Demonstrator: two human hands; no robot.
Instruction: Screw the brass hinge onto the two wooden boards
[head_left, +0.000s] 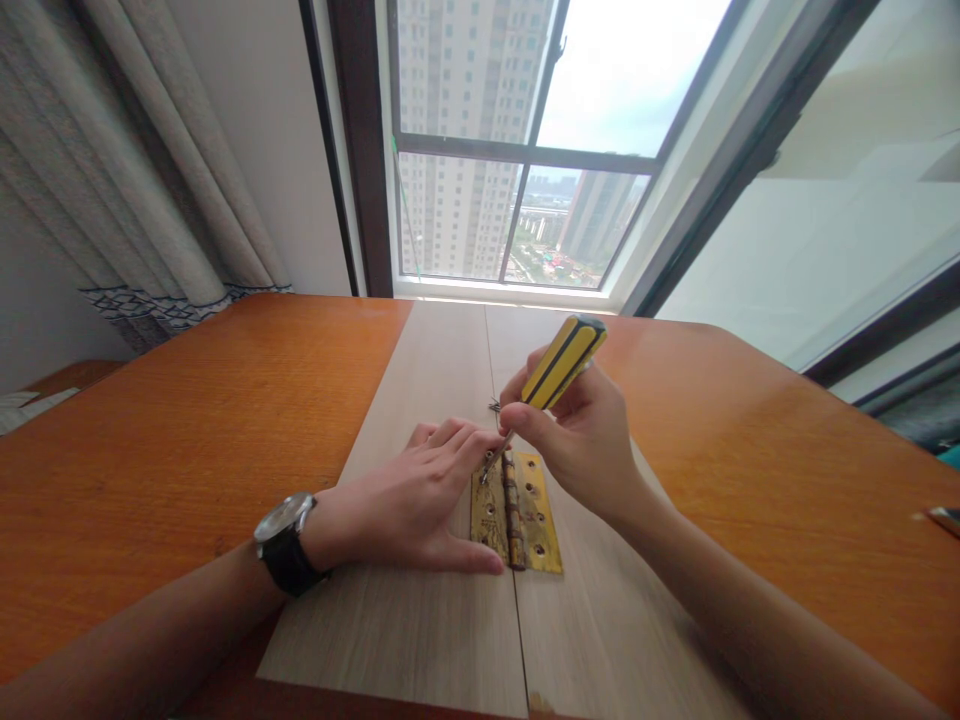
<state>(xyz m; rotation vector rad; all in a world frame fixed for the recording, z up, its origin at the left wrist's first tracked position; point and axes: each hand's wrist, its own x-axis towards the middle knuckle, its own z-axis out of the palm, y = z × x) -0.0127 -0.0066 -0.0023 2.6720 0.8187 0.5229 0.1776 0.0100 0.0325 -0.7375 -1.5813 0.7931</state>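
A brass hinge [553, 520] lies opened flat across the seam between two light wooden boards [420, 640]. Several screw holes show in its leaves. My right hand [589, 440] grips a screwdriver [559, 368] with a yellow and black handle, tilted so that its shaft points down to the left leaf. The tip is at a small screw [484, 476] in that leaf. My left hand [420, 505] lies on the left board with fingers stretched out, its fingertips at the hinge's top edge and its thumb by the bottom edge.
A small pile of screws [495, 405] lies near the seam beyond the hinge. The boards rest on an orange-brown wooden table [225, 420]. A window [525, 150] stands behind the table, a grey curtain [150, 150] at the left. Some dark object [945, 520] sits at the right edge.
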